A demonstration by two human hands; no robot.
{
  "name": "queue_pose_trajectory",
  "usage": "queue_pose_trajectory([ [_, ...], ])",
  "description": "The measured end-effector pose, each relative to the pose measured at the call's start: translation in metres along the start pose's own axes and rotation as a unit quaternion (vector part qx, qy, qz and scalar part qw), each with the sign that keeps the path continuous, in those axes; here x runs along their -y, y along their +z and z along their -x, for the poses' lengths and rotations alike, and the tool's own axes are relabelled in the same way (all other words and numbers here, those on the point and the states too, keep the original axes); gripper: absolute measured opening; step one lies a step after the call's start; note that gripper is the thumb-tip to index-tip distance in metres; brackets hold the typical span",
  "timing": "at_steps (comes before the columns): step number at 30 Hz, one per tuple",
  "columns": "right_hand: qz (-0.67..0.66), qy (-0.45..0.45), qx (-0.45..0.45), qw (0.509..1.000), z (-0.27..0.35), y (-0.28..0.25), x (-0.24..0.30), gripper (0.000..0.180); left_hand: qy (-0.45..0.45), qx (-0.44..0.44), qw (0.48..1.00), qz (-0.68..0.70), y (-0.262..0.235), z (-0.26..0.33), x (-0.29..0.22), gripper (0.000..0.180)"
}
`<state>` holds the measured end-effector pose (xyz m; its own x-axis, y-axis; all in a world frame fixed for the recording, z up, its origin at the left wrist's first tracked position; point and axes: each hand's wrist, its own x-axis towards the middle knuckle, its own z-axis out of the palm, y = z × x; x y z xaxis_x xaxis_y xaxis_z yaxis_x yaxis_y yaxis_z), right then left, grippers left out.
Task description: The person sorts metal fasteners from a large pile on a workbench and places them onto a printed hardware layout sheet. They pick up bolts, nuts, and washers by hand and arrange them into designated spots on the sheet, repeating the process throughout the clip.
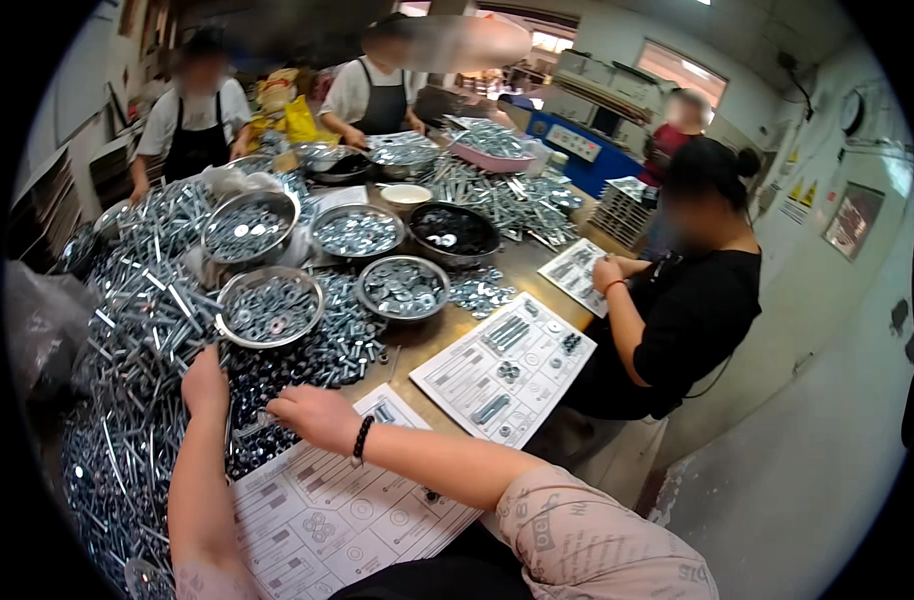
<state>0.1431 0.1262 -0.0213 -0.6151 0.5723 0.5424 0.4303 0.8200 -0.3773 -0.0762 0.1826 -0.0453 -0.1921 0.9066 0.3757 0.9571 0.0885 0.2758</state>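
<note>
My left hand (206, 385) reaches into the edge of a heap of long silvery bolts (142, 330), just beside a steel bowl of small metal parts (270, 309). Its fingers are drawn together, and their tips blend into the metal. My right hand (320, 416) hovers low over a spread of small dark nuts (252, 400), its fingers curled downward in a pinch; what they hold, if anything, is hidden. Beneath my forearms lies a white printed sheet (307, 550) with outline drawings of hardware. A black bead bracelet (363, 437) circles my right wrist.
A second printed sheet (444, 377) to the right carries sorted bolts and nuts. Bowls of washers (404, 287) stand mid-table. A co-worker in black (697, 290) handles another sheet at the right; two aproned people work across the table. A clear plastic bag (47, 325) sits far left.
</note>
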Motion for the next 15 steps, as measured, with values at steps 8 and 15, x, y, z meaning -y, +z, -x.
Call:
queue_pose_trajectory([
  [8,-0.355,0.298,0.001,0.886,0.039,-0.030,0.026,0.027,0.044,-0.041,0.996,0.060,-0.027,0.017,-0.009,0.026],
  [15,-0.377,0.331,0.000,0.865,0.053,-0.037,0.026,0.021,-0.179,0.130,0.826,0.518,-0.098,0.052,-0.006,0.016],
])
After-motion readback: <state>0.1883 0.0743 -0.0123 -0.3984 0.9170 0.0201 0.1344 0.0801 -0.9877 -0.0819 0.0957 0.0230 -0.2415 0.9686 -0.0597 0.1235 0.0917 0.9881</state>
